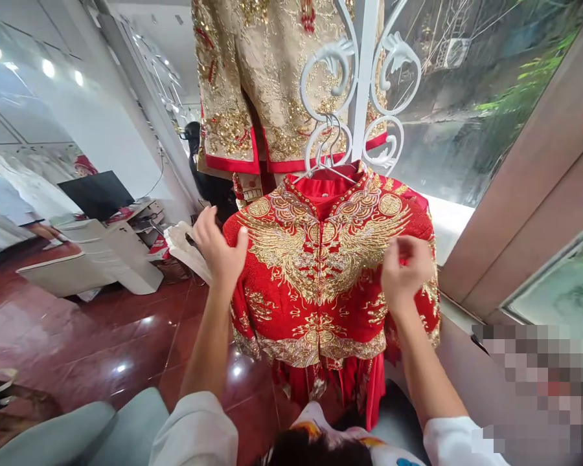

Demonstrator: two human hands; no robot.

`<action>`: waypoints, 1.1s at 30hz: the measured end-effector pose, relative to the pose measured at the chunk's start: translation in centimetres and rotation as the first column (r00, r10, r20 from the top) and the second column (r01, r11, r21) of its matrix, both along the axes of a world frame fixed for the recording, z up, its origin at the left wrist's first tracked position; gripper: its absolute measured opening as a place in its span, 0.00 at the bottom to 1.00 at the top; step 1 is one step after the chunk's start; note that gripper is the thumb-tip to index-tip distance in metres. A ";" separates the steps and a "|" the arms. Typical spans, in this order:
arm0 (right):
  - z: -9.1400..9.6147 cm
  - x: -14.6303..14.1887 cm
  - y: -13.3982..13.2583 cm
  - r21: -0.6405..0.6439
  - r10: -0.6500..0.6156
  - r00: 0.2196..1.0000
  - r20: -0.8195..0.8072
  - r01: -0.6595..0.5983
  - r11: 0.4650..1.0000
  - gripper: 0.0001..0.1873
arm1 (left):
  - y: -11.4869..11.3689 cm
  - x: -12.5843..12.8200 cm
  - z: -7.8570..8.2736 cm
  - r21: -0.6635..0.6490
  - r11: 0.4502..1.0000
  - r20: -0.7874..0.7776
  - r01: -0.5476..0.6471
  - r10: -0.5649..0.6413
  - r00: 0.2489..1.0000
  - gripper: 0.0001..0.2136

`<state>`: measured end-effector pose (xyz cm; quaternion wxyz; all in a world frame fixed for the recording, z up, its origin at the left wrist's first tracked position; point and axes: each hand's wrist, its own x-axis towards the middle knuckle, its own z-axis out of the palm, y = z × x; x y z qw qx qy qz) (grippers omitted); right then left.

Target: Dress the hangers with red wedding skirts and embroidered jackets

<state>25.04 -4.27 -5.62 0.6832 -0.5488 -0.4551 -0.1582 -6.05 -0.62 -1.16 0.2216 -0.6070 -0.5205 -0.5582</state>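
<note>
A red jacket (291, 310) with gold embroidery hangs on a wire hanger (331, 165) hooked to a white scrolled metal stand. My left hand (219, 246) is open beside the jacket's shoulder on the left, thumb and fingers apart, holding nothing. Over the chest and sleeve on the right is my right hand (405, 268), slightly blurred. Its fingers are curled, with a gap to the thumb through which red cloth shows. Whether it touches the jacket is unclear. Below the jacket hem hangs a red skirt (296, 382).
A beige-and-gold embroidered garment (276, 84) hangs behind the white scrolled stand (364, 77). To the right is a window (447, 110). At the left are a white desk (107, 252), a black monitor (97, 194) and a person (10, 197). A pale green chair (78, 427) stands at the lower left.
</note>
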 end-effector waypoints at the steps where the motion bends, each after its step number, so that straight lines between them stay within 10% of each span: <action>1: 1.0 -1.9 -0.1 -0.091 0.214 0.977 -0.010 -0.214 0.973 0.13 | -0.5 1.4 0.9 0.037 0.999 -0.138 -0.007 0.012 0.990 0.26; 5: 3.8 -7.3 1.2 -0.368 0.588 0.795 -0.145 -0.595 0.714 0.22 | -0.2 6.9 4.6 -0.141 0.966 -0.665 0.216 -0.254 0.702 0.20; 9: 4.4 -9.0 2.9 -0.404 0.479 0.864 -0.153 -0.497 0.768 0.21 | 1.4 9.1 6.4 -0.264 0.944 -0.802 0.200 -0.330 0.498 0.14; 17: 3.7 -9.7 2.5 -0.257 0.401 0.897 -0.186 -0.438 0.862 0.09 | -0.2 9.6 6.8 -0.302 0.952 -0.816 0.052 -0.286 0.503 0.12; 24: 3.9 -8.7 2.1 -0.010 0.700 0.348 -0.624 -0.899 0.438 0.12 | 1.5 8.7 6.6 -0.389 0.883 -0.728 0.262 -0.469 0.500 0.11; 28: -1.3 -9.8 -0.1 -0.107 0.616 0.440 -0.654 -0.859 0.501 0.15 | 1.4 7.0 6.3 -0.334 0.871 -0.678 0.361 -0.488 0.550 0.10; 33: -14.0 -11.5 -6.2 -0.395 0.426 0.591 -0.685 -0.792 0.465 0.19 | 0.1 3.6 6.8 -0.224 0.841 -0.587 0.493 -0.520 0.621 0.11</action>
